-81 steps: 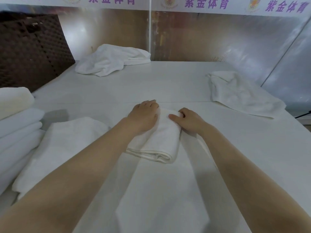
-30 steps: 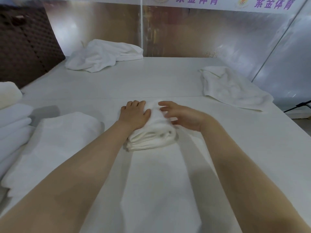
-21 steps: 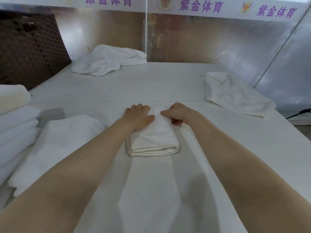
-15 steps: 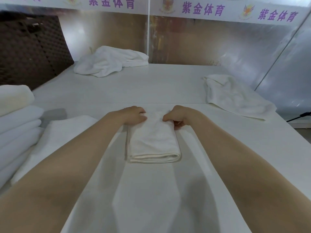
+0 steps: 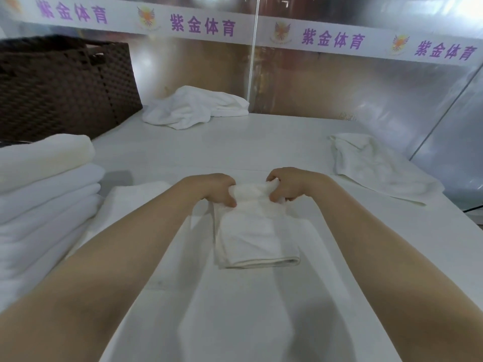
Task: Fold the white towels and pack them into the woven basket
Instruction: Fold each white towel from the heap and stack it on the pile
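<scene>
Both bare forearms reach straight out from the bottom corners and converge on the folded white towel [image 5: 257,231], which lies on the white table [image 5: 235,150] directly between and just below the hands. The left hand [image 5: 214,190] grips the towel's far left corner, fingers curled over the top and thumb tucked beneath the edge; the right hand [image 5: 290,186] grips the far right corner the same way — the far end bunched and lifted, the near end flat on the table. Left of the left arm sit a stack of folded towels [image 5: 44,194] and, beyond it, the dark woven basket [image 5: 62,90]. Ahead of the hands lies a crumpled towel [image 5: 194,108] — another, spread loose [image 5: 376,165], lies right of the right hand.
</scene>
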`<action>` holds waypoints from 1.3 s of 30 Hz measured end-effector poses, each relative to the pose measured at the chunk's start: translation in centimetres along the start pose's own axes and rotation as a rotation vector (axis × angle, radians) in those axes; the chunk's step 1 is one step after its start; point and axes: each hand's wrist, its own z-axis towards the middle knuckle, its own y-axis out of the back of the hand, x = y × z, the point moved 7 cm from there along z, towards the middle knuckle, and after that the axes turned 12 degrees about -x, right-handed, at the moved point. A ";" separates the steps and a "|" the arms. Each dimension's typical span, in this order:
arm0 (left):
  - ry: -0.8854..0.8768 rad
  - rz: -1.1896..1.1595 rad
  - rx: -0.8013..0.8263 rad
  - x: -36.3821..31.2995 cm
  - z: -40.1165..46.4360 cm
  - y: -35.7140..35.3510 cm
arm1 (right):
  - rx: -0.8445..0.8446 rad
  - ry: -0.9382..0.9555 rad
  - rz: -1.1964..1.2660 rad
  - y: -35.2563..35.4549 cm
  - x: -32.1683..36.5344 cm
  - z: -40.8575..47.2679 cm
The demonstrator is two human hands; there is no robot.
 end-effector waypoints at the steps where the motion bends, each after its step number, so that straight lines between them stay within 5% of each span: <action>1: -0.008 0.011 -0.061 0.2 -0.2 0.7 | -0.038 0.053 -0.104 0.8 1.2 0.0; 5: 0.003 0.015 -0.355 2.1 -1.3 5.2 | -0.356 0.216 -0.298 3.9 6.4 -0.6; 11: -0.012 0.207 -1.167 5.7 -10.0 14.1 | -0.883 0.497 -0.225 4.7 15.5 -7.0; 15: -0.058 0.336 -1.433 8.2 -19.2 13.4 | -0.969 0.718 -0.025 0.0 19.5 -11.5; 19: 0.031 0.457 -1.225 11.7 -23.9 5.4 | -0.646 0.733 -0.087 -9.2 20.1 -12.1; 23: 0.041 0.377 -0.998 14.1 -24.8 -1.7 | -0.515 0.781 -0.085 -15.7 17.9 -12.1; 29: 0.099 0.235 -1.022 14.5 -24.6 -1.2 | -0.457 0.689 0.109 -14.6 17.1 -12.7; 39: 0.223 0.181 -0.775 15.0 -24.7 -2.3 | -0.432 0.712 0.386 -14.8 16.4 -13.3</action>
